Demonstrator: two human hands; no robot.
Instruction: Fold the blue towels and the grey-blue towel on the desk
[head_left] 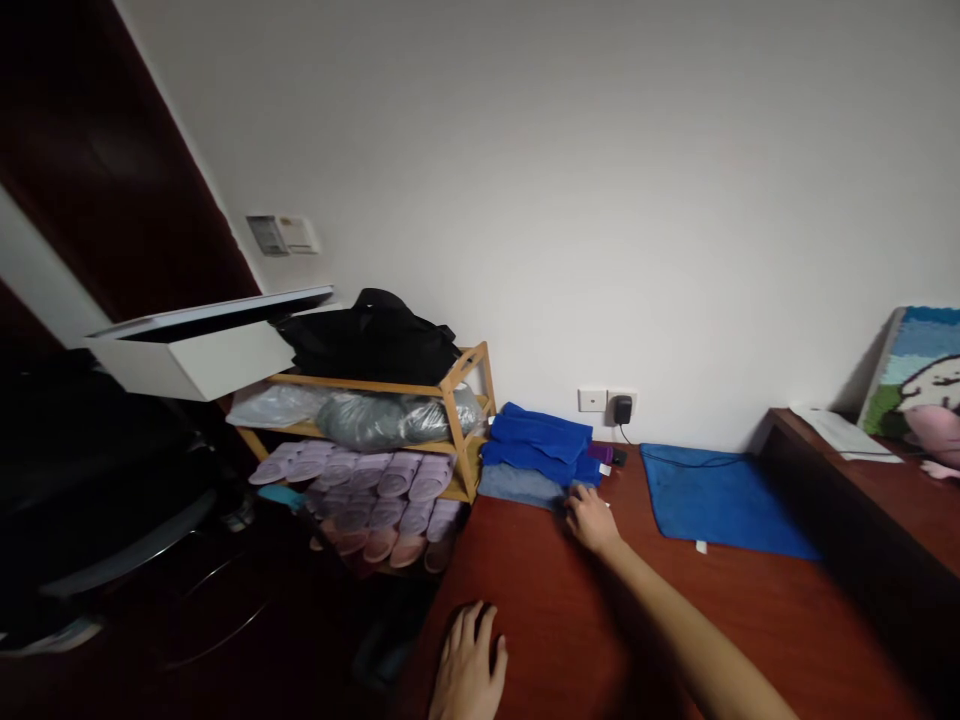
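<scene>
My left hand (469, 665) lies palm down near the left edge of the reddish-brown desk (525, 570), fingers stretched out and holding nothing. My right hand (592, 517) reaches to the back of the desk, its fingers bent at the front right corner of a grey-blue towel (525, 485); the fingertips are partly hidden. On that towel rest folded bright blue towels (536, 435), with a small white tag at the right. Farther right, a blue cloth (720, 500) lies spread flat, a dark cable across its back edge.
Left of the desk stands a wooden rack (465, 430) with lilac and pink slippers (375, 490), plastic-wrapped bundles (367, 418) and a black bag (371, 340). A white box (195, 360) sits beside the bag. A black adapter (622, 408) is plugged into the wall. A raised ledge (847, 470) bounds the right.
</scene>
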